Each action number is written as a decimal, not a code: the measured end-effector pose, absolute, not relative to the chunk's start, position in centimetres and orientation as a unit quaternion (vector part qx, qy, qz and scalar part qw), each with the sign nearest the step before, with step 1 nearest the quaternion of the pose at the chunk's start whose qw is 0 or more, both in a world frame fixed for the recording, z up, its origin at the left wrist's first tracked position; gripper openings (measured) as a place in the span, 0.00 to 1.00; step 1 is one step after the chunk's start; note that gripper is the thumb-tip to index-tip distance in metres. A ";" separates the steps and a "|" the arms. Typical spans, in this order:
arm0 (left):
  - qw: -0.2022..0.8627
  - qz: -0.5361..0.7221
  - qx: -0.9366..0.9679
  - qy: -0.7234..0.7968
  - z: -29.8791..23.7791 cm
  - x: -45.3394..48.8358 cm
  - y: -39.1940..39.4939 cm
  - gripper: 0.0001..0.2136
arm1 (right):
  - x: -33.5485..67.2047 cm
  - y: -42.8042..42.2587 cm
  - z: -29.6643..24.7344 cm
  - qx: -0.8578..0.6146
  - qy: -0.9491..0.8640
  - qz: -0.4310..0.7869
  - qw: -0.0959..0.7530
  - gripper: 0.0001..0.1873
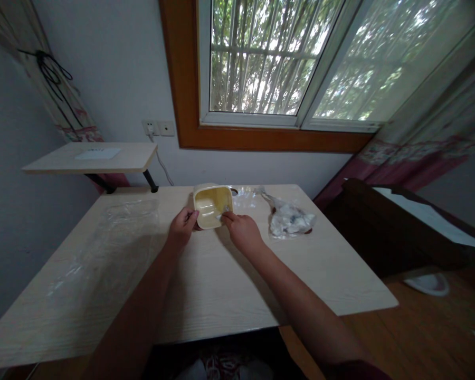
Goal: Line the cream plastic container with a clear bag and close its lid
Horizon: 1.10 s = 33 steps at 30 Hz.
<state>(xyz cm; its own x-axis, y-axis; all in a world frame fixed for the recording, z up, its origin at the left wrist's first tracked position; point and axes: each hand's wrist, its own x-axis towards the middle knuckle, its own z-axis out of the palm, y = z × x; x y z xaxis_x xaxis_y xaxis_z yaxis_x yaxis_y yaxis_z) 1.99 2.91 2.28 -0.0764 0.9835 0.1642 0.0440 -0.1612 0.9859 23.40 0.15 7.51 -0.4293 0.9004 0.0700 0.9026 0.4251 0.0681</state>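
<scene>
A pale yellow plastic container (212, 205) lies tipped toward me on the far middle of the light wooden table (206, 285), its open mouth facing the camera. My left hand (183, 226) grips its left rim with curled fingers. My right hand (242, 229) pinches the lower right rim, where a small whitish bit shows at the fingertips; I cannot make out what it is.
A knotted clear bag with white contents (288, 219) lies right of the container. A sheet of clear plastic (114, 237) covers the table's left part. A raised shelf (91, 157) stands at the back left. A dark wooden bed frame (399, 227) is at the right.
</scene>
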 end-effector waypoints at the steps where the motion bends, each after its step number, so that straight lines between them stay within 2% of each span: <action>1: 0.427 0.546 0.531 0.487 2.2 2.1 2.9 0.19 | 23.2 0.0 7.3 -0.546 -0.837 -0.039 0.011 0.23; 6: 0.427 0.544 0.534 0.486 1.9 2.6 2.6 0.20 | 21.4 -1.3 6.4 -0.573 -0.818 0.022 0.050 0.28; 13: 0.421 0.548 0.538 0.482 2.2 2.9 2.2 0.20 | 19.6 -2.5 6.5 -0.521 -0.831 0.130 0.145 0.30; 24: 0.426 0.555 0.523 0.487 2.0 3.2 2.3 0.20 | 22.5 -1.5 6.7 -0.611 -0.789 0.038 0.052 0.29; 33: 0.419 0.556 0.527 0.488 2.0 3.5 2.2 0.19 | 20.4 -2.8 6.6 -0.520 -0.834 0.122 0.139 0.31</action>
<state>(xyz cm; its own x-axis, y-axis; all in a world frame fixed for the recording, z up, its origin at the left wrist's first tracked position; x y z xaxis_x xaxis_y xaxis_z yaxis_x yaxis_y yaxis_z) 3.45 2.19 2.00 -0.0936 0.9797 0.1773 0.0494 -0.1733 0.9836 20.42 -2.81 6.57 -0.4212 0.9009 0.1046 0.8332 0.4299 -0.3479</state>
